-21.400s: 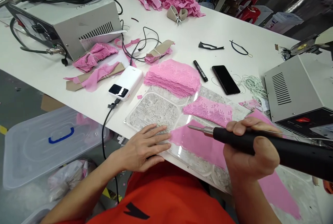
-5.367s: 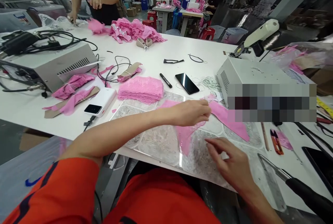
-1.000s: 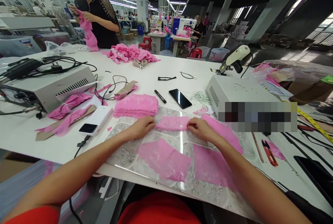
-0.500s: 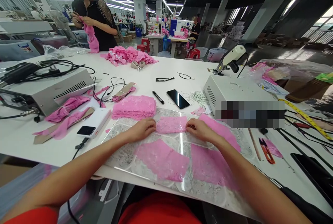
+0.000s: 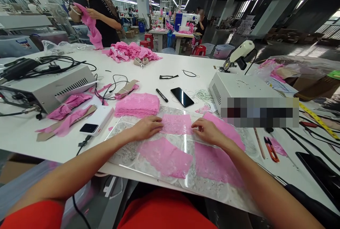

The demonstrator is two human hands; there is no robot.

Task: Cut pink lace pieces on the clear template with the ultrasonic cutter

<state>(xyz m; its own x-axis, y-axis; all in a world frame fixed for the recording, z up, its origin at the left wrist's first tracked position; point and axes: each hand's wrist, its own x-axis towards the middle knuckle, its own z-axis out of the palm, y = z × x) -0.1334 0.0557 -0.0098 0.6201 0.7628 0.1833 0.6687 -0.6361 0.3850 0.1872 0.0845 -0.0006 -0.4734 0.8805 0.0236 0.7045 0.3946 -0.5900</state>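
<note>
A small rectangular pink lace piece (image 5: 176,124) lies flat on a clear template sheet (image 5: 124,151). My left hand (image 5: 148,127) rests at its left edge, fingers stretched out and lying flat. At the opposite edge, my right hand (image 5: 207,131) has loosely bent fingers with thumb and forefinger apart, holding nothing that I can see. Larger pink pieces lie on the sheet: one (image 5: 167,158) below the small piece, one (image 5: 215,163) at lower right, and one (image 5: 225,129) partly behind my right hand. Behind my left hand sits a neat stack of pink lace (image 5: 137,105).
A phone (image 5: 182,96) and a black marker (image 5: 162,95) lie beyond the sheet. Metal boxes stand left (image 5: 58,87) and right (image 5: 239,90). Orange thread snips (image 5: 271,149) lie at right, a white power bank (image 5: 97,121) at left. Across the table, a person (image 5: 92,16) holds pink fabric.
My left fingers have flattened onto the lace piece's edge. My right fingers have loosened and moved slightly off its right edge. The view has shifted a little.
</note>
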